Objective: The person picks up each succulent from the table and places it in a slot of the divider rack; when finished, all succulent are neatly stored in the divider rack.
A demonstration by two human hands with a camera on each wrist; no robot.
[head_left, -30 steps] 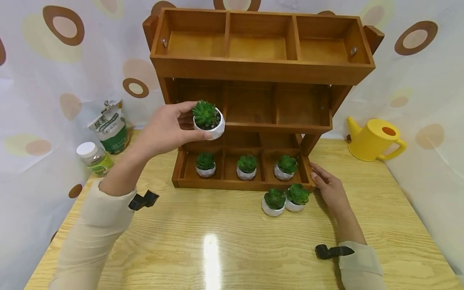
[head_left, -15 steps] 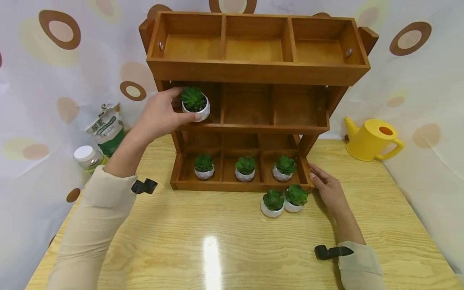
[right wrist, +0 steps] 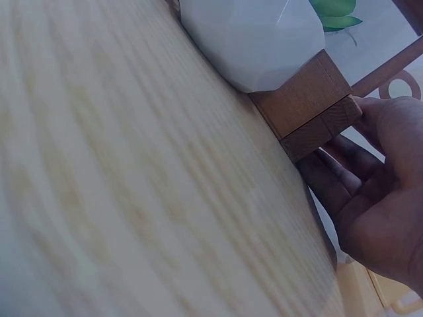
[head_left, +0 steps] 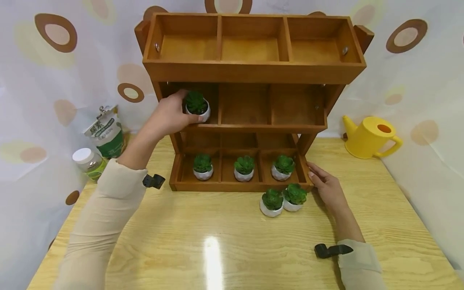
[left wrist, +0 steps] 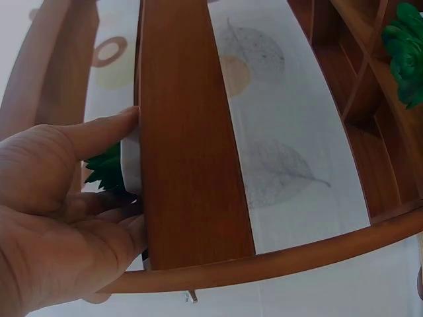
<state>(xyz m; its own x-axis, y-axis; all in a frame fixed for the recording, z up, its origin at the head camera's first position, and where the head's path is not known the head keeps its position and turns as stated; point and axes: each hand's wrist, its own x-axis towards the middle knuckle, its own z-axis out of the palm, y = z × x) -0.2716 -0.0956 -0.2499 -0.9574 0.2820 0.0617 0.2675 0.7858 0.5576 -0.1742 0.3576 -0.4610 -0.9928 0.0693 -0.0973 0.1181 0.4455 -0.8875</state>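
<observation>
My left hand (head_left: 170, 114) pinches a small succulent pot (head_left: 205, 114), white and faceted with a green plant, between thumb and fingers. The pot is inside the left compartment of the wooden shelf's (head_left: 235, 128) middle tier, behind its front board. In the left wrist view, the board hides most of the pot (left wrist: 131, 165); whether its base touches the tier floor is hidden. My right hand (head_left: 328, 189) touches the right end of the bottom tier. In the right wrist view, its thumb and fingers lie against the end of the wood (right wrist: 324, 129), fingers lightly bent.
Three potted succulents stand in the bottom tier: left (head_left: 203, 175), middle (head_left: 243, 176) and right (head_left: 280, 175). Two more, a left one (head_left: 271, 210) and a right one (head_left: 292, 206), stand before it. A yellow watering can (head_left: 366, 141), a white-capped jar (head_left: 90, 163) and a bag (head_left: 108, 139) flank the shelf.
My left hand has carried the succulent pot leftward and up, then into the middle tier's left compartment. The right hand has stayed at the shelf's lower right end.
</observation>
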